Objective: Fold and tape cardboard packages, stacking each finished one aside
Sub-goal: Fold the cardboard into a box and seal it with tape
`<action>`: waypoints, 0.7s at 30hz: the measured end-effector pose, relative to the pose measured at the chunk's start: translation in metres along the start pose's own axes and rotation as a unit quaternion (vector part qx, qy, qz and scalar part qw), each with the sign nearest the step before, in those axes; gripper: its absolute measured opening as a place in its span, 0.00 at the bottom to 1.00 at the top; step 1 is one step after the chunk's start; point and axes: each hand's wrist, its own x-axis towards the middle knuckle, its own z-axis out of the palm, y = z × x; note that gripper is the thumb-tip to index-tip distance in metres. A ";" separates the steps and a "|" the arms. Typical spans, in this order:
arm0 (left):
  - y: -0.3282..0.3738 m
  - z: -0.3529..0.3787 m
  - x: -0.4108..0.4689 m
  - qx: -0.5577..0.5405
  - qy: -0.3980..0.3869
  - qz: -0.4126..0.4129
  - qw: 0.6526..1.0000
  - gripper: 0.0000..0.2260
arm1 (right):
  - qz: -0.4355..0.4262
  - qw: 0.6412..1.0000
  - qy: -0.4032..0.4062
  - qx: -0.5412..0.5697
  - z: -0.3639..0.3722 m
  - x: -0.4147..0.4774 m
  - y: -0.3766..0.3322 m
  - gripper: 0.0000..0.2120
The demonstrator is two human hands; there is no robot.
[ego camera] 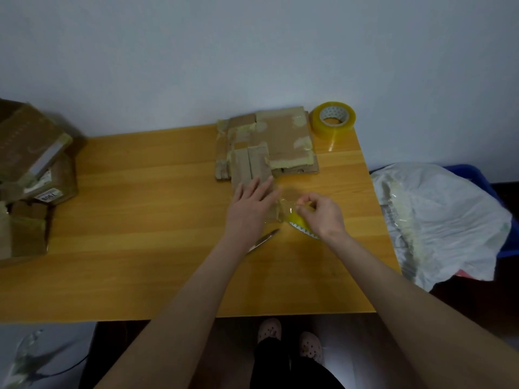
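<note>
Package (271,211) lies on the counter (146,197) just in front of the finished stack (280,136). I have my left hand (251,203) flat on it, fingers straight, to stop it sliding. My right hand (320,211) pinches a clear tape strip (287,204) running from the package's edge, taut so it should lay smooth. Scissors (264,240) lie by my left wrist, I'd guess for the cut; a spare roll (332,119) sits beside the stack.

My left hand (251,203) palm down, fingers straight and slightly spread, my right hand (323,213) just beside it, fingers curled, thumb and forefinger pinching a strip of tape (284,210), both forearms (179,304) bare, reaching forward, converging.
</note>
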 end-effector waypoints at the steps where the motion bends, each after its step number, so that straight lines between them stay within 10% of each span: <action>1: -0.004 0.001 0.001 0.009 -0.028 0.001 1.000 0.29 | -0.016 0.999 -0.001 -0.028 -0.002 0.000 0.001 0.01; 11: -0.009 0.002 -0.003 -0.004 0.011 0.034 0.999 0.27 | -0.110 0.947 0.020 -0.302 -0.009 0.004 0.000 0.09; 21: -0.031 -0.023 -0.011 -0.038 0.036 -0.042 0.998 0.23 | 0.016 0.987 -0.001 -0.158 -0.030 0.012 0.036 0.05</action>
